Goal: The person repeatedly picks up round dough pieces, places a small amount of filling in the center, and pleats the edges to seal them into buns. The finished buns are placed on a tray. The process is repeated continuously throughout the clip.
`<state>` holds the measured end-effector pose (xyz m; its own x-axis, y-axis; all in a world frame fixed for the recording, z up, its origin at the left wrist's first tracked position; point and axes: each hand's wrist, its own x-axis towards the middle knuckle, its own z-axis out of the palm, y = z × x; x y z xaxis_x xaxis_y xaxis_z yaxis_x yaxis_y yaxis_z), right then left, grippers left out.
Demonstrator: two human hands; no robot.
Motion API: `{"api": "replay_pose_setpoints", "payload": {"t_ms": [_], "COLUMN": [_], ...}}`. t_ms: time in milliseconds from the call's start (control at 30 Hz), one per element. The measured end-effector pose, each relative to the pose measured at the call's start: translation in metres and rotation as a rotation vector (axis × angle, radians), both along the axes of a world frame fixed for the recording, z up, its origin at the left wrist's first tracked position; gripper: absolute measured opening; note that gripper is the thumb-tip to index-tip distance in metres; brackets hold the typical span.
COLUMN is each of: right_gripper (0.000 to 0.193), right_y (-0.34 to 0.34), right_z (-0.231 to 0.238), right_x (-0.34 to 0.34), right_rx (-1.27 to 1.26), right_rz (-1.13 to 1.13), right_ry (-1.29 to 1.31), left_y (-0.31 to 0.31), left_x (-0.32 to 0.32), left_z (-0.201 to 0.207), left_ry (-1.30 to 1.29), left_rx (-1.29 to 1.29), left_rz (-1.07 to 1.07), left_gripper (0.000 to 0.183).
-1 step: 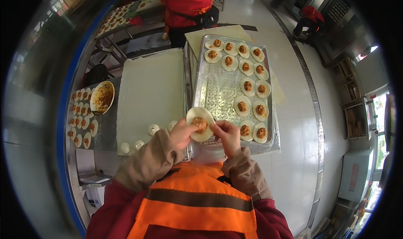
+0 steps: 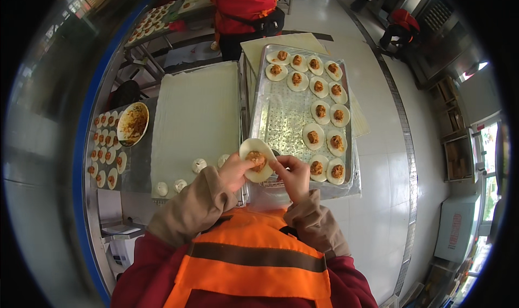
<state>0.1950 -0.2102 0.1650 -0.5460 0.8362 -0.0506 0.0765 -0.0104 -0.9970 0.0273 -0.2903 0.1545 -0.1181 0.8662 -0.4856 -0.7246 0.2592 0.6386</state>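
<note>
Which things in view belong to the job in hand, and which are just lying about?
Seemingly in the job:
filled dough round, held by left hand and right hand
metal tray with filled rounds
bowl of filling
pale-lined tray with pleated buns

Seemingly just lying about:
pale box, far right
open wooden boxes behind it

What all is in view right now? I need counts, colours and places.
metal tray: one, silver, right of centre
tray wrappers: fourteen, white with brown filling, on it
covered board: one, pale, left of centre
round buns: four visible, white, board's near end
bowl: one, pale, brown filling inside, left
left-hand wrappers: many, white and brown, beside bowl
co-workers: two, red tops, top and upper right
box: one, pale, far right
held wrapper: one, white, brown filling, low centre
left hand: one, brown cuff, holding it
right hand: one, brown cuff, pinching its edge
</note>
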Motion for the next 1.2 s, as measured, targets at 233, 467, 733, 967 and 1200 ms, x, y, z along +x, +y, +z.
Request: {"api": "replay_pose_setpoints", "payload": {"t_ms": [233,467,733,967,1200], "right_gripper": [0.018,0.028,0.028,0.026,0.02], "right_y": [-0.006,-0.008,-0.001,-0.008,-0.006], "right_z": [0.009,-0.004,-0.011,-0.013,-0.005], "right_x": [-0.003,-0.001,-0.013,-0.011,-0.02], "right_rx": [0.249,0.291,0.127,0.021,0.314], "right_rz": [0.1,0.19,0.34,0.285,0.289], "right_ry": [-0.074,-0.1,-0.16,-0.231,-0.134], "left_y": [-0.024,-0.032,-0.043,-0.043,-0.044], "left_x": [0.008,0.018,0.019,0.01,0.005], "left_z": [-0.016,-0.031,-0.037,-0.03,-0.041], "left_ry": [-0.005,-0.039,0.113,-0.1,0.037], "left_rx": [0.042,-0.001,-0.063,-0.024,-0.004], "left_rz": [0.026,0.09,0.069,0.056,-0.026], "left_gripper": [0.026,0.023,0.026,0.024,0.025]}}
